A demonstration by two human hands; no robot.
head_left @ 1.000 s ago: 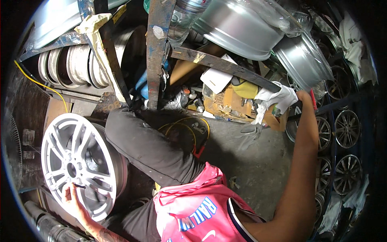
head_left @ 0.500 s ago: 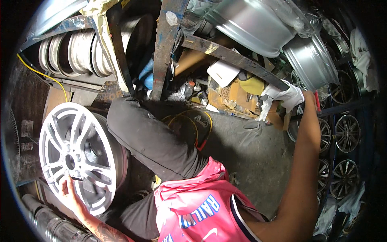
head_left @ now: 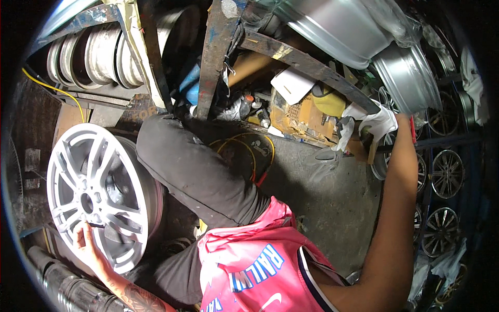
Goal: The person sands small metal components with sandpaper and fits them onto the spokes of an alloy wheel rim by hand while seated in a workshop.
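Note:
A silver alloy wheel (head_left: 136, 210) with split spokes stands upright on the left, beside my bent knee. My left hand (head_left: 86, 247) is at its face, just below the hub, fingers pinched on a thin dark stick (head_left: 96, 225). The stick's kind is too small to make out. My right arm stretches far out to the right, and my right hand (head_left: 403, 123) is at the end of a rusty metal beam (head_left: 317, 73). A white cloth (head_left: 382, 122) hangs there beside it, and a red strip (head_left: 414, 129) shows on its other side. Its fingers are hidden.
Bare wheel rims (head_left: 103, 54) lie on a rack at upper left; large silver rims (head_left: 408, 78) sit at upper right. Finished wheels (head_left: 448, 174) hang at far right. A yellow hose (head_left: 273, 148) coils on the floor near a cardboard box (head_left: 299, 117). Black cylindrical parts (head_left: 65, 283) lie lower left.
The view has shifted slightly. My left hand stays at the wheel, with the dark stick now showing more clearly. My right hand remains by the white cloth, with little change.

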